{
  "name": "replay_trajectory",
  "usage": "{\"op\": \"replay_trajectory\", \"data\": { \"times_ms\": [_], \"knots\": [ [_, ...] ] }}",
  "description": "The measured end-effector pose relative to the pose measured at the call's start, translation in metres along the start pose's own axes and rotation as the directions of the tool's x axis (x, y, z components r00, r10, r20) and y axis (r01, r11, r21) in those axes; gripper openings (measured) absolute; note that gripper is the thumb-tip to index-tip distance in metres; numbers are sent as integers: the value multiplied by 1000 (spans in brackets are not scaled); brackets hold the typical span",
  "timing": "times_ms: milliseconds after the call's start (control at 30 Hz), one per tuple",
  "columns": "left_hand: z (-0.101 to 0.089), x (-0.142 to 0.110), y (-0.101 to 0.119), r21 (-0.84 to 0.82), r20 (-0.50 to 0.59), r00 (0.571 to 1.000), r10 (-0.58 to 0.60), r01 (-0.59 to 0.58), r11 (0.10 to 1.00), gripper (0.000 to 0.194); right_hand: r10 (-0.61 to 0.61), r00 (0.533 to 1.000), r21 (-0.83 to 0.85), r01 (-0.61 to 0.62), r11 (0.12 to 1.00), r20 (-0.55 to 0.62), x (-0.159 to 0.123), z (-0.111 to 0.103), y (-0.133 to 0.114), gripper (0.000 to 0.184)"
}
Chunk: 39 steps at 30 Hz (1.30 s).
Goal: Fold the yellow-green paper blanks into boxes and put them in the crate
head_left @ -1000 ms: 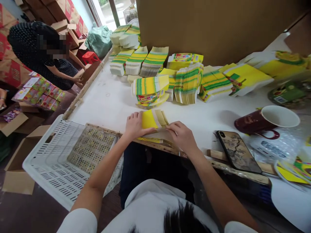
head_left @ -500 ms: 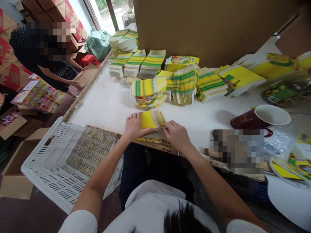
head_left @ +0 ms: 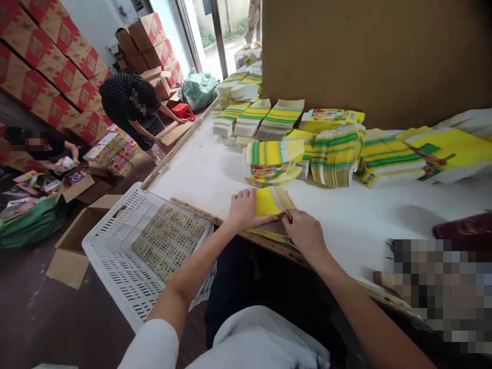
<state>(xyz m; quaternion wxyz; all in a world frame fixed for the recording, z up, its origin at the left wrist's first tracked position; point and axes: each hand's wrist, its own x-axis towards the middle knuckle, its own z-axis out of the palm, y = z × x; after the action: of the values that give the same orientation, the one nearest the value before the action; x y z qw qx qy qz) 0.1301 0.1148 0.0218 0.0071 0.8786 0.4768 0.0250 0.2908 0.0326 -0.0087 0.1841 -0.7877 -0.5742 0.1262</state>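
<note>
The yellow packet (head_left: 268, 201) is a small stack of folded card at the near edge of the white table (head_left: 184, 154), between the two hands. Its face is plain, flat yellow, crossed by a pale band; toward the right end the layers turn beige and fan apart in thin, curved leaves. The left hand (head_left: 246, 210) lies over its left end, fingers together on top and the thumb stretched along the near side, pressing on it. The right hand (head_left: 303, 230) pinches the beige right end between thumb and fingertips. Just below, at the table's rough wooden rim, thin yellow and dark edges (head_left: 269, 235) show in a layered row.

Beyond the packet sits a printed bundle (head_left: 272, 156), yellow with green stripes and a red patch on its side. Behind it and to either side stand more striped stacks (head_left: 336, 156) of thin card, their cut edges pale and ridged, some leaning. A tall, smooth brown board (head_left: 346, 56) rises behind them.

Left of the hands, below the table edge, is a white plastic basket (head_left: 115, 251) with slotted walls. Farther left, an open cardboard box (head_left: 73, 251) rests on the dark floor. Past the table, a person in a dotted dark dress (head_left: 123, 102) bends over another carton (head_left: 175, 134).
</note>
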Motion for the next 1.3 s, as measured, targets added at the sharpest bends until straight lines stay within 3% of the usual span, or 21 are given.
{"op": "replay_trajectory", "data": {
  "times_ms": [133, 233, 400, 533, 633, 800, 900, 1033, 1200, 1233, 1300],
  "knots": [
    [0, 0, 2, -9, -10, 1000, -19, 19, 1000, 91, 51, 993, 86, -60, 994, 104, 2, -4, 4, 37],
    [-1, -1, 2, -12, 1, 1000, -8, 8, 1000, 88, 25, 978, 227, -73, 971, 209, 1, -4, 9, 37],
    [-2, 0, 2, -4, 20, 1000, 14, -14, 1000, 84, -75, 949, 502, -93, 860, 305, 0, 12, 1, 34],
    [-1, 1, 1, -1, 22, 1000, 3, -3, 1000, 86, -114, 941, 608, -111, 786, 318, -1, 18, -5, 34],
    [-3, 0, 1, -19, 25, 1000, -16, 17, 1000, 90, -100, 949, 581, -98, 808, 300, -1, 9, 3, 31],
    [-9, 0, 1, -35, 40, 999, -19, 20, 999, 93, 14, 982, 399, -89, 913, 187, -1, -13, 18, 17],
    [-11, 3, 1, -24, 58, 998, -32, 33, 999, 88, 15, 993, 350, -54, 935, 114, -2, -17, 19, 23],
    [-11, 6, 2, -18, 77, 995, -56, 57, 998, 81, -89, 985, 345, 32, 938, 151, -7, -26, 23, 25],
    [-12, 6, 4, -15, 75, 995, -65, 67, 998, 78, -360, 863, 456, 176, 872, 356, -15, -49, 38, 13],
    [-12, 6, 4, -15, 74, 995, -67, 69, 998, 77, -374, 857, 463, 187, 867, 354, -14, -51, 39, 12],
    [-12, 5, 5, -11, 72, 995, -72, 73, 997, 76, -341, 895, 442, 192, 876, 287, -10, -51, 40, 17]
  ]
}}
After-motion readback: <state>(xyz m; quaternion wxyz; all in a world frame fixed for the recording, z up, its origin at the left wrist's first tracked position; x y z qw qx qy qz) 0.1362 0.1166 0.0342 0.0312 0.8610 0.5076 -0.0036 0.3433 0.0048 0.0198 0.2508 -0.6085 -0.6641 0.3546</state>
